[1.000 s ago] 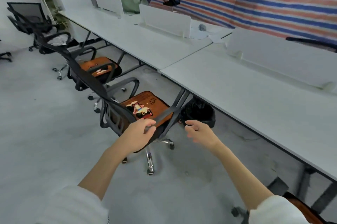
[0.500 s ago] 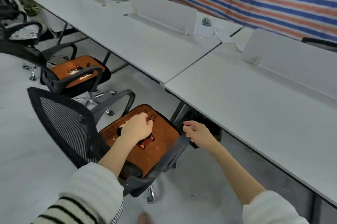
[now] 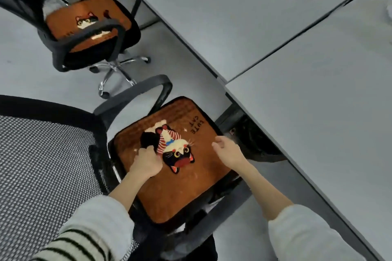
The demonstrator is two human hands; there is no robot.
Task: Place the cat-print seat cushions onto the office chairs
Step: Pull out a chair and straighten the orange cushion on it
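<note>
Our left hand (image 3: 146, 163) is curled in a fist and presses down on the orange square cat-print cushion (image 3: 169, 184), which lies flat on the seat of the near black mesh office chair (image 3: 42, 154). Our right hand (image 3: 228, 150) hovers loose and open over the cushion's right edge, holding nothing. Another orange cat cushion (image 3: 84, 20) lies on the far black chair (image 3: 89, 48), beside the long grey desk (image 3: 297, 69).
</note>
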